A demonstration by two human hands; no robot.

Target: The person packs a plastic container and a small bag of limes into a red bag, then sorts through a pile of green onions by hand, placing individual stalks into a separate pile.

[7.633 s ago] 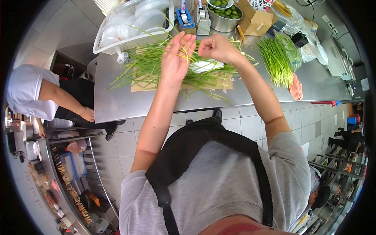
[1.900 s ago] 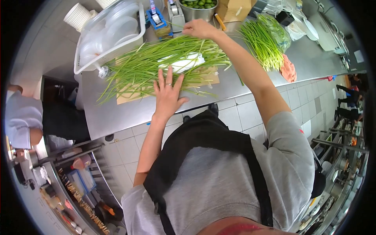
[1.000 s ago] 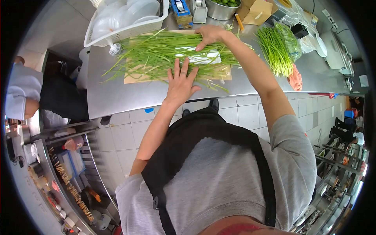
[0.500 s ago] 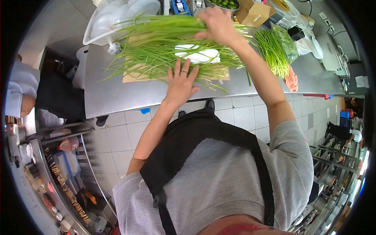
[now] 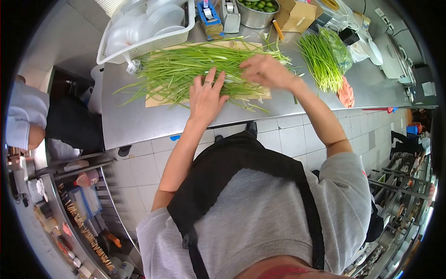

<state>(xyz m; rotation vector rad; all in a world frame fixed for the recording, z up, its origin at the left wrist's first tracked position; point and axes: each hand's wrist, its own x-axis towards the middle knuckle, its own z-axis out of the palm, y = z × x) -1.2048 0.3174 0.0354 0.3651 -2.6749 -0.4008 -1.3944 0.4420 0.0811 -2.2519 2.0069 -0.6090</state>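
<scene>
While one hand steadies them, the greens [image 5: 179, 65] lie in a loose, overlapping heap on a tan board [image 5: 155, 100], leafy tips to the left and paler ends to the right, some strands trailing past its edge. The left hand [image 5: 207, 95] rests palm down on the near side of the heap, fingers a little spread, gripping nothing I can make out. The right hand [image 5: 265, 72] is over the paler ends, its fingers curled; it is blurred, so I can't tell whether it pinches a strand.

I'd judge these stalks light and limp, perhaps slick if damp, and easily creased or tangled. The paler ends look firmer, so that seems the better place to take hold, with a gentle pinch.

The board sits on a steel surface [image 5: 125, 114]. To the right lies a neater bunch [image 5: 320, 63], with a bagged one [image 5: 341, 53] beside it and a pink cloth [image 5: 346, 93] by its pale ends. Behind the heap stand a white basket [image 5: 160, 43] of plastic lids [image 5: 162, 16], a blue tape dispenser [image 5: 210, 21] and a pot [image 5: 255, 19] of limes [image 5: 258, 5].
</scene>
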